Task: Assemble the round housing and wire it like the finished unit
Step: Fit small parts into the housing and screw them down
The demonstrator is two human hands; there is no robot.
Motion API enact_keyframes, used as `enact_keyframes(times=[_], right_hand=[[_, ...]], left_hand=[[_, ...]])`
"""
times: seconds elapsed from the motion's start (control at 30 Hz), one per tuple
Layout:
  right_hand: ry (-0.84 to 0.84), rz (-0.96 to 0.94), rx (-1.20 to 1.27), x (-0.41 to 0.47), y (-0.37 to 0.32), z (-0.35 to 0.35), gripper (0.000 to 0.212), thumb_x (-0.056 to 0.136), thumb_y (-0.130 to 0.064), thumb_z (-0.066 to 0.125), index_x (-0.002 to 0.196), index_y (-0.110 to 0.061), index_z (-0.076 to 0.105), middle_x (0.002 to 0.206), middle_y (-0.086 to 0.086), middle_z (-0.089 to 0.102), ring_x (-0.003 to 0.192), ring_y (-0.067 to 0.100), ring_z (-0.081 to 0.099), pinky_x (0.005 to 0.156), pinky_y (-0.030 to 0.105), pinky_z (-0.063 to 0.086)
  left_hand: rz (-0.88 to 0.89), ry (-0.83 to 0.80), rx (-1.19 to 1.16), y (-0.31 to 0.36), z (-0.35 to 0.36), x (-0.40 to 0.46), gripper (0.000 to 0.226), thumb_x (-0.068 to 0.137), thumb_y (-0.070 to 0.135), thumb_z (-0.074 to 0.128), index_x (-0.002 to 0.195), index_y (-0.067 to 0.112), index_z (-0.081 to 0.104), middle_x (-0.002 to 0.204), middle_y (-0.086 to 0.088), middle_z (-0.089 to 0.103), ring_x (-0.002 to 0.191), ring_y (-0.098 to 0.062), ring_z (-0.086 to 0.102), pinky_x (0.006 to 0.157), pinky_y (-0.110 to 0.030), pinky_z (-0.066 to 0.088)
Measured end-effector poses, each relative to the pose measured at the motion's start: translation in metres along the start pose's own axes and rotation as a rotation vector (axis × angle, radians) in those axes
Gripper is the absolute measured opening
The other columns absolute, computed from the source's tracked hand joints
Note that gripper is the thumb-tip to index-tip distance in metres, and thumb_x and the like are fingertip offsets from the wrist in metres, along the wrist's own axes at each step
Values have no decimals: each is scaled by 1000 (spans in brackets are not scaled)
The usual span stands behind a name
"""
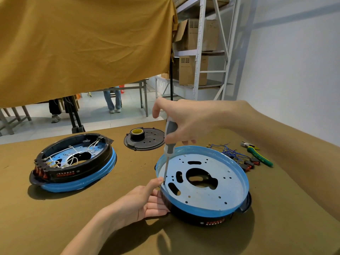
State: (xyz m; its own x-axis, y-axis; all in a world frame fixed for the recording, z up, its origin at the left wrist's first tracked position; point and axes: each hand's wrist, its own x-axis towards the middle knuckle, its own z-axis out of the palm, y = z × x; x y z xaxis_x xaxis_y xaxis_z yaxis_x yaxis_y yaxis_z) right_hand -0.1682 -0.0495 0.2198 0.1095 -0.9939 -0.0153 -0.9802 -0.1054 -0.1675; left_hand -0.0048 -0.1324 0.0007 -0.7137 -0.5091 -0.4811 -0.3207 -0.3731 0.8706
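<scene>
Cardboard boxes (195, 34) sit on metal shelving (199, 50) behind.

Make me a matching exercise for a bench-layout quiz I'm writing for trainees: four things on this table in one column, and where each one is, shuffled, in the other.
Things:
1. screwdriver
2. roll of tape
3. green-handled pliers
4. finished unit

Places:
A. far right of the table, beyond the loose blue wires
B. left side of the table, with white wires inside
C. on the black perforated cover at the back
D. in the right hand, tip down near the rim of the blue housing

Pairs: 1-D, 2-C, 3-A, 4-B
</scene>
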Motion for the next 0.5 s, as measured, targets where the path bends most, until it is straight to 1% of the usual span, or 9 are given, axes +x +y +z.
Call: enact_keyframes(times=[0.07,0.13,0.2,0.23,0.27,0.3,0.37,0.43,0.5], right_hand=[[75,11,-82,1,-1,3,30,100,-46,60,111,-23,44,78,1,73,43,11,64,45,25,51],[65,30,-82,1,0,2,33,98,-52,60,107,-24,46,82,1,73,45,9,64,46,23,50],[-31,28,3,-2,0,-4,34,95,-41,70,110,-25,44,88,3,74,48,7,64,48,22,51],[-49,21,20,-4,0,-5,33,94,-35,71,110,-25,44,85,3,74,49,8,65,48,22,51],[-30,16,7,-3,-1,-3,28,96,-35,68,108,-24,44,79,2,74,49,10,66,48,24,51],[8,15,-21,-3,-2,0,26,99,-40,63,105,-23,45,73,2,73,48,13,67,47,27,53],[59,13,-67,-1,-5,3,30,101,-49,57,107,-22,44,72,1,72,52,18,70,48,30,58],[8,-5,-24,-2,-5,1,34,98,-43,64,114,-25,41,80,2,74,61,20,71,49,30,59],[-4,-10,-2,-2,-6,1,35,98,-36,66,117,-24,39,84,4,74,56,18,71,45,27,56]], left_hand=[[2,3,-2,0,0,-1,93,56,66,77,117,-2,60,102,-22,77,94,-30,77,72,-31,62],[3,1,-2,0,1,-1,93,55,66,77,116,-1,60,102,-22,77,94,-30,77,71,-31,62],[3,1,2,1,1,-1,93,55,66,77,116,-1,60,102,-22,77,94,-30,77,72,-31,62],[3,1,2,1,0,-1,93,55,66,77,117,-1,60,102,-22,77,94,-30,77,72,-31,62],[4,2,3,1,0,0,93,56,66,77,117,-1,60,102,-21,77,95,-30,77,73,-31,62],[3,3,4,1,0,0,93,56,66,76,118,-1,59,103,-22,77,96,-30,77,73,-31,62],[0,5,4,1,0,0,94,56,67,76,119,-1,59,104,-22,77,96,-30,77,73,-31,62],[0,3,3,0,0,0,94,57,68,77,119,-1,59,104,-22,77,97,-30,76,73,-31,62],[4,2,5,0,-1,1,95,57,68,77,120,-1,59,105,-22,76,98,-31,76,74,-31,62]])
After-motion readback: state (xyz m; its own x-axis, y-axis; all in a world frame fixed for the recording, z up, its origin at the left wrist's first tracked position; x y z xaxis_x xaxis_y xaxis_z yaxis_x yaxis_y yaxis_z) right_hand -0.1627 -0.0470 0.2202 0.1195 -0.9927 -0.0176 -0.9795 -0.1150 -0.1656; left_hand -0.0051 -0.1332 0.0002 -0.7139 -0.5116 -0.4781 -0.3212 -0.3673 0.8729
